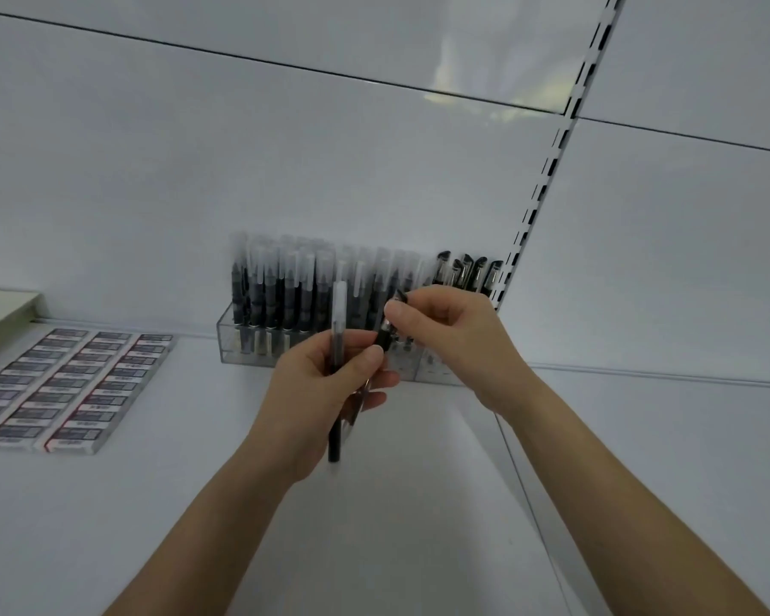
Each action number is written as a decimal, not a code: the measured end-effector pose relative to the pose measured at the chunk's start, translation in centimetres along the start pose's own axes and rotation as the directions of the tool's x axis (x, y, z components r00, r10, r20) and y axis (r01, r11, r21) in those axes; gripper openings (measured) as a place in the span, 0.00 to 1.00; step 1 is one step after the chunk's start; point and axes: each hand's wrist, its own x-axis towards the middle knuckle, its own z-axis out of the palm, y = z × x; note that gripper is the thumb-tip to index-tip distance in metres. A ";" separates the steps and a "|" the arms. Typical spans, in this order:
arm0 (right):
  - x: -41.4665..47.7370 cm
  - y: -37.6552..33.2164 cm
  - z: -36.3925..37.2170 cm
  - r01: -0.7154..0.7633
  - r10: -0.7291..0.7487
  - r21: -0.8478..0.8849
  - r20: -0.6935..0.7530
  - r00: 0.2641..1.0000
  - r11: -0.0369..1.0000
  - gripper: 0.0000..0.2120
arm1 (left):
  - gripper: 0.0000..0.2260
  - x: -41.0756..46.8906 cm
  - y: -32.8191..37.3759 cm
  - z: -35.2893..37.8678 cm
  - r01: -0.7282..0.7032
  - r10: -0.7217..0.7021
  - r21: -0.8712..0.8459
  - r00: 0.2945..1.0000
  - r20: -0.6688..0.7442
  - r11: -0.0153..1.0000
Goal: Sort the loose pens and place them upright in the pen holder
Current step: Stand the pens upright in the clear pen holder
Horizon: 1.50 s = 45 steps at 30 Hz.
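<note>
The left hand (330,384) grips a clear-capped pen (339,304) upright (cap on top), and the right hand (454,340) pinches a black pen (390,324). Both are at the centre of the frame, in front of the pen holder (241,344).

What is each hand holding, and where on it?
Left hand grips a clear-capped pen around its barrel; right hand pinches a black pen near its top.

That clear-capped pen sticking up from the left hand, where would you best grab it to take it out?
By its clear cap, pinched from above or from the right. The pen stands nearly upright, and only that top end shows free above the left hand, whose fingers wrap the barrel below. The right hand is pinching a black pen.
</note>
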 end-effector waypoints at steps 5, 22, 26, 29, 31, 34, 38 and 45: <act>-0.2 0.9 -3.2 -0.059 0.080 0.124 -0.172 0.982 0.991 0.07 | 0.05 0.3 -0.7 0.2 0.004 0.005 0.174 0.999 -0.051 0.985; 4.5 1.8 -6.6 0.004 -0.133 -0.335 -0.361 0.923 0.942 0.08 | 0.09 0.4 -0.3 1.0 0.122 -0.104 0.180 0.989 -0.103 0.976; 5.3 1.6 -6.4 0.001 -0.141 -0.409 -0.312 0.940 0.913 0.08 | 0.07 0.0 -0.4 0.9 0.071 -0.057 0.174 0.995 -0.083 0.982; 5.5 2.1 -6.2 -0.012 -0.125 -0.426 -0.292 0.948 0.905 0.10 | 0.07 -0.1 -0.6 0.8 0.045 -0.035 0.173 0.998 -0.058 0.984; 5.2 3.0 -5.7 -0.033 -0.089 -0.444 -0.252 0.964 0.896 0.10 | 0.07 0.0 -0.8 0.8 0.041 -0.033 0.157 0.998 -0.055 0.987; 4.7 4.3 -5.2 -0.091 -0.008 -0.412 -0.232 0.973 0.907 0.12 | 0.08 -0.1 -0.7 0.9 0.041 -0.035 0.125 0.998 -0.050 0.991; 2.9 4.1 -5.7 -0.098 -0.047 -0.382 -0.352 0.935 0.919 0.09 | 0.05 0.0 -0.8 1.0 -0.015 0.023 0.135 0.998 -0.059 0.991; -1.5 2.1 -3.1 -0.040 0.056 0.091 -0.179 0.982 0.995 0.02 | 0.04 -0.1 -1.4 2.7 -0.080 0.084 0.257 0.996 -0.004 0.963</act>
